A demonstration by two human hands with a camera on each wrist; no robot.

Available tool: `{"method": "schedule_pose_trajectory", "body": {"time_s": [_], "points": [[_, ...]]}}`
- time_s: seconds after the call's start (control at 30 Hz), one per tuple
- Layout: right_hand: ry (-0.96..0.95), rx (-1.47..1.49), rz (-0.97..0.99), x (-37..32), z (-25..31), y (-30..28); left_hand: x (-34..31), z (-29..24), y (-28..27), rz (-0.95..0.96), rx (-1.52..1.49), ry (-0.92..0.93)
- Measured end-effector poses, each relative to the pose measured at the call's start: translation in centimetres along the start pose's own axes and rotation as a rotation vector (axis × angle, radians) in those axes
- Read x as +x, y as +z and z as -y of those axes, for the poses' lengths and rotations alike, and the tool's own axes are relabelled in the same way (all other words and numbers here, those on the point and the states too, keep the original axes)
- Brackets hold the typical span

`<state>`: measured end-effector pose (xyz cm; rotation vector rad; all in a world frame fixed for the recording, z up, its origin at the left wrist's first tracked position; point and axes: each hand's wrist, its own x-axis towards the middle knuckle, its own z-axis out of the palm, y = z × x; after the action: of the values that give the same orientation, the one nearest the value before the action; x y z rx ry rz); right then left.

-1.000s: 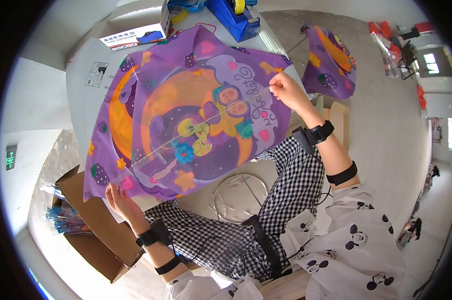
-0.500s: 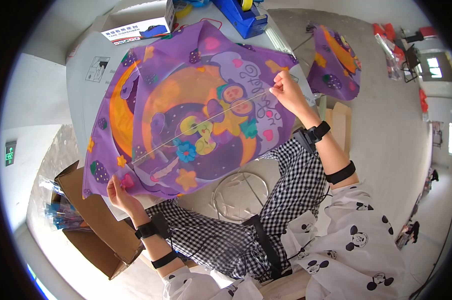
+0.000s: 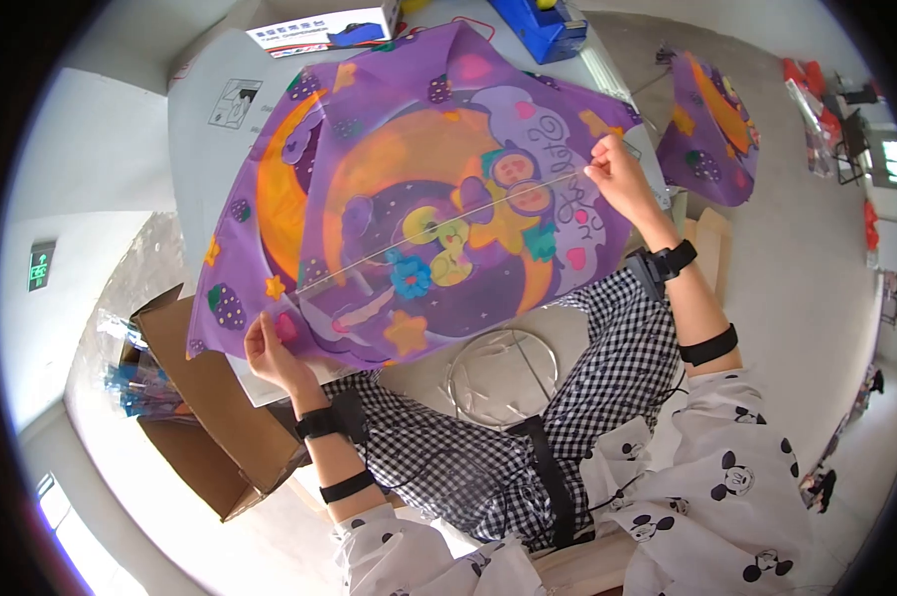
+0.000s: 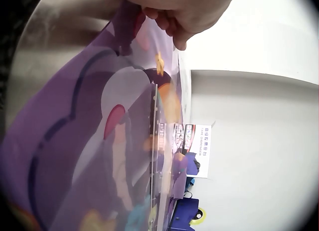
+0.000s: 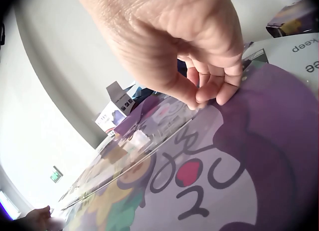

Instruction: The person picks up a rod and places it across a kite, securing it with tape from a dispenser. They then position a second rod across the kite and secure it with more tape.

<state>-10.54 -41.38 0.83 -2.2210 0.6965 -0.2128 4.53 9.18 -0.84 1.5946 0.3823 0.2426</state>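
A purple printed sheet (image 3: 369,219) with moons, stars and strawberries lies over the grey table. A thin clear strip (image 3: 438,228) runs diagonally across it between the hands. The right hand (image 3: 622,179) pinches the strip's upper end near the lettering; in the right wrist view the thumb and fingertips of this hand (image 5: 174,47) meet there. At the sheet's lower left corner the left hand (image 3: 277,358) pinches the edge beside a pink heart. In the left wrist view that hand (image 4: 184,12) has its fingers curled at the sheet's edge.
Behind the sheet stand a white tape dispenser box (image 3: 324,32) and a blue tape dispenser (image 3: 543,30). A second purple printed piece (image 3: 708,134) hangs at the right. An open cardboard box (image 3: 205,397) is at the lower left. A wire ring (image 3: 503,375) lies below, between the legs.
The whole head view has shifted, with the sheet and hands appearing further right. Both hands keep their grip at the same places on the sheet and strip.
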Motion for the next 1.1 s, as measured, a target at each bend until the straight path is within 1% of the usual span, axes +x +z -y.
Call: {"method": "schedule_pose_trajectory", "body": {"time_s": [0.07, 0.13, 0.23, 0.37, 0.5, 0.7, 0.9, 1.03, 1.1], "points": [[0.035, -0.039, 0.020, 0.1, 0.2, -0.2, -0.4, -0.4, 0.4, 0.004, 0.015, 0.005], [-0.006, -0.036, -0.001, 0.1, 0.3, -0.3, -0.3, -0.1, 0.5, -0.004, 0.028, 0.021], [0.053, -0.069, 0.016, 0.2, 0.4, -0.4, -0.5, -0.1, 0.7, -0.020, 0.058, 0.033], [-0.019, -0.078, 0.013, 0.5, -0.6, -0.4, -0.6, 0.0, 1.0, -0.039, 0.088, 0.041], [0.004, -0.086, 0.008, 0.5, -0.2, -0.4, -1.0, -0.3, 1.5, -0.058, 0.089, 0.015], [0.006, -0.071, -0.001, 0.4, -0.2, -0.3, -1.2, -0.6, 1.9, -0.083, 0.163, 0.049], [-0.009, -0.108, -0.012, 0.3, -0.1, -0.2, -1.1, -0.4, 2.3, -0.107, 0.155, 0.078], [0.032, -0.109, -0.013, 0.3, -0.1, -0.1, -1.1, -0.4, 2.4, -0.128, 0.192, 0.090], [0.020, -0.114, -0.020, 0.4, -0.2, -0.2, -1.0, -0.3, 2.4, -0.123, 0.198, 0.096]]}}
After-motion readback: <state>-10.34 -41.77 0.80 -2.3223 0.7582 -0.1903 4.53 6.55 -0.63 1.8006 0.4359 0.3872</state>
